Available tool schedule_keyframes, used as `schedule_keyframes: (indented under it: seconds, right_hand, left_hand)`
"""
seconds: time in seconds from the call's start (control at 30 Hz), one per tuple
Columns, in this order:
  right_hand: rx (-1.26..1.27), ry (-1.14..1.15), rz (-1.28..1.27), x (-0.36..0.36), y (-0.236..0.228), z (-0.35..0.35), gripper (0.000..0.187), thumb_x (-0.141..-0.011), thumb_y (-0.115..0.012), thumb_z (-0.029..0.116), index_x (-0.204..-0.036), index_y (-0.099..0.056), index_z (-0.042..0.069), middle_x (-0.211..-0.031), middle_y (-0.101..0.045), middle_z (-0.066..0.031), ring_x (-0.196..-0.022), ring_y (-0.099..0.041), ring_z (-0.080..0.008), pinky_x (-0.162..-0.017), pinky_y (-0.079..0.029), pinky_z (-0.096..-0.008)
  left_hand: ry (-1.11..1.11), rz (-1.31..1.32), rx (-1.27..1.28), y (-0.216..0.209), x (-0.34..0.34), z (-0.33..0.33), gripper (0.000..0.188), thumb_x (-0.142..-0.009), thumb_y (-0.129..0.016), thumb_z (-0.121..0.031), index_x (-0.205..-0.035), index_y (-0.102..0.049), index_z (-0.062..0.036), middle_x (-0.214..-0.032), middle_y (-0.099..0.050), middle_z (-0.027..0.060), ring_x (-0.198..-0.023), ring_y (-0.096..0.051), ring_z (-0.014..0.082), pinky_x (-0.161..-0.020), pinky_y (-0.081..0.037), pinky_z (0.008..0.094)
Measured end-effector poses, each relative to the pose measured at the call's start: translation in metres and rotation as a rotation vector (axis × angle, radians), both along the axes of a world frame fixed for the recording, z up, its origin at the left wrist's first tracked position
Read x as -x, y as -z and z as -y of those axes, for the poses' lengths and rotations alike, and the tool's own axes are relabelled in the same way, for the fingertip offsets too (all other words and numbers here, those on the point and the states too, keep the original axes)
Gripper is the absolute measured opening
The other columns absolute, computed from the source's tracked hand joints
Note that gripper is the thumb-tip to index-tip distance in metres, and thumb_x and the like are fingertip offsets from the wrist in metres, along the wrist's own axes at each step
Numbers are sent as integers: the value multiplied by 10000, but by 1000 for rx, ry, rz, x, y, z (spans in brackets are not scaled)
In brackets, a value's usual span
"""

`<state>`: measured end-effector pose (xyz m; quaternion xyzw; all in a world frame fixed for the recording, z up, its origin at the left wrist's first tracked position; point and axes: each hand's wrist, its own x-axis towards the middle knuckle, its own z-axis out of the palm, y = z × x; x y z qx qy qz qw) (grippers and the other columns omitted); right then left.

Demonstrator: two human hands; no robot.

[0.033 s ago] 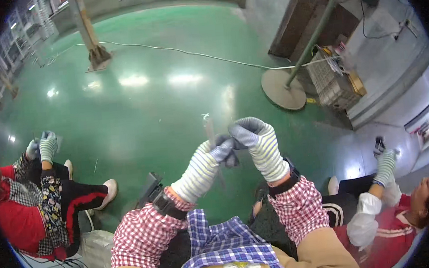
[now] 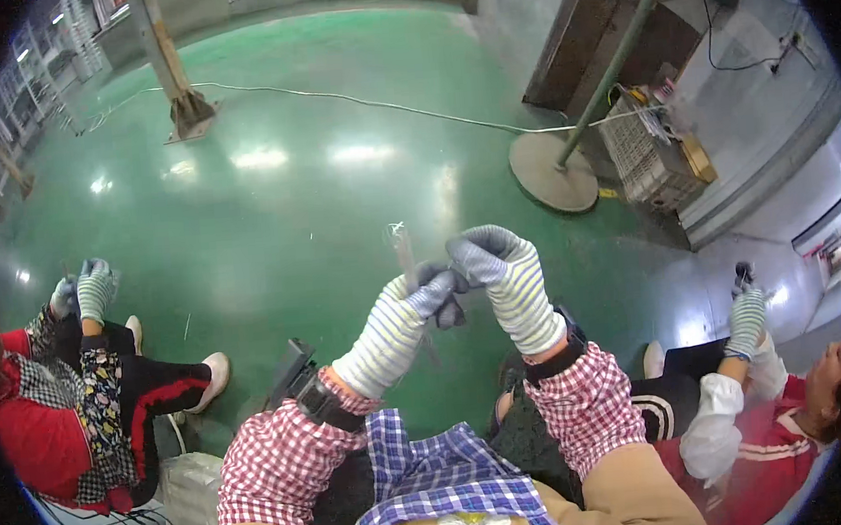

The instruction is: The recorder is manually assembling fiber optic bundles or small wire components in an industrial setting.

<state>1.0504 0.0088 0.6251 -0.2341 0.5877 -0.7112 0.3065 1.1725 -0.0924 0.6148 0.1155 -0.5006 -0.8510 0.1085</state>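
My left hand (image 2: 412, 307), in a striped glove with grey fingers: closed around a thin translucent strip (image 2: 405, 257), which stands nearly upright above the green floor (image 2: 281, 214), its top bearing white wisps, its lower end passing below the fist. My right hand (image 2: 505, 281), gloved alike: fingers bent, tips just beside the left fingertips; I cannot tell whether they grip anything. Beneath both, one blue checked apron (image 2: 447, 504). To my left, one seated co-worker (image 2: 48, 445) in red; to my right, another person (image 2: 747, 464) in red. Ahead on the right: one round stand base (image 2: 536, 171), one grey crate (image 2: 650, 164).
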Motion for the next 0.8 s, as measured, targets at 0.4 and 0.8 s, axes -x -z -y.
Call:
schedule_keyframes:
  seconds: [0.4,0.8]
  right_hand:
    - [39,-66,-685,3,1,-14,263,-846,-565,46,-1104,-609,15,-982,-583,-88,-917,-577,-158,-810,-453,-273]
    - [24,7,-699,8,3,-16,269,-818,-616,66,-1085,-625,28,-943,-606,-91,-868,-595,-175,-783,-465,-291]
  left_hand:
    - [2,9,-106,6,-4,-2,265,-913,-534,-242,-948,-598,13,-646,-544,23,-628,-522,114,-674,-442,274]
    - [-22,6,-34,11,6,-4,289,-920,-523,-267,-971,-608,5,-681,-563,24,-677,-532,114,-700,-418,259]
